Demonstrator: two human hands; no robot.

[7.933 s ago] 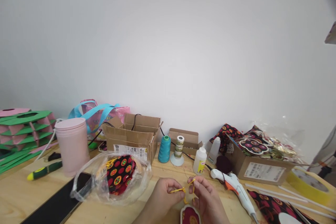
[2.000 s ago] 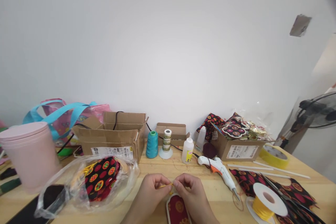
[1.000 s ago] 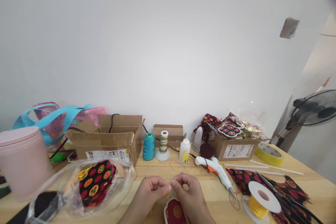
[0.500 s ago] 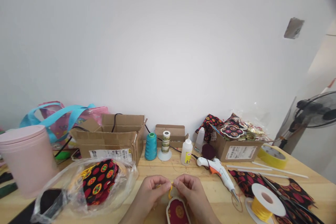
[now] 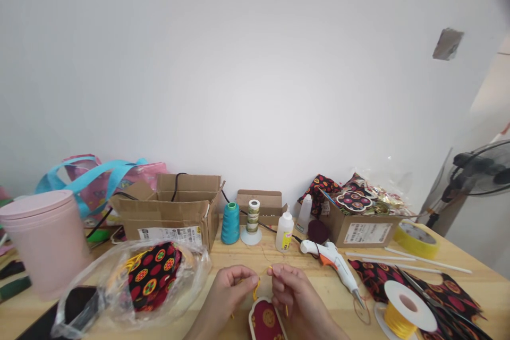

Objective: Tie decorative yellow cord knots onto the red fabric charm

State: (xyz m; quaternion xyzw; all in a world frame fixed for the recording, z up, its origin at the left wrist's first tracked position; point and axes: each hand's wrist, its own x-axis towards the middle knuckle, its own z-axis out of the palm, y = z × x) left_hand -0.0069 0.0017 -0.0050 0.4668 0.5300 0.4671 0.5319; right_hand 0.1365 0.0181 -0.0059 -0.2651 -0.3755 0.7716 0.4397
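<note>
Between thumb and fingertips, my left hand [image 5: 233,287] pinches a yellow cord [image 5: 255,291]. The cord comes out of the top of a dark red fabric pendant [image 5: 266,320] with a cream border and a gold emblem; its lower end is cut off by the view's edge. My right hand [image 5: 292,289] is closed in a pinch on the same cord, slightly right of the left hand. A loose cord end shows below the right fingers. The pendant hangs or lies just below both hands; I cannot tell which.
At left sit a plastic bag [image 5: 195,263] with patterned fabric and a pink bin [image 5: 43,244]. Behind are a cardboard box [image 5: 167,212], teal thread [image 5: 230,226] and a glue bottle [image 5: 284,234]. A glue gun [image 5: 337,265], yellow cord spool [image 5: 400,324] and scissors [image 5: 422,295] lie right.
My hands have moved a little apart, the right one shifting right with the cord pulled out between them. The pendant has shifted slightly left.
</note>
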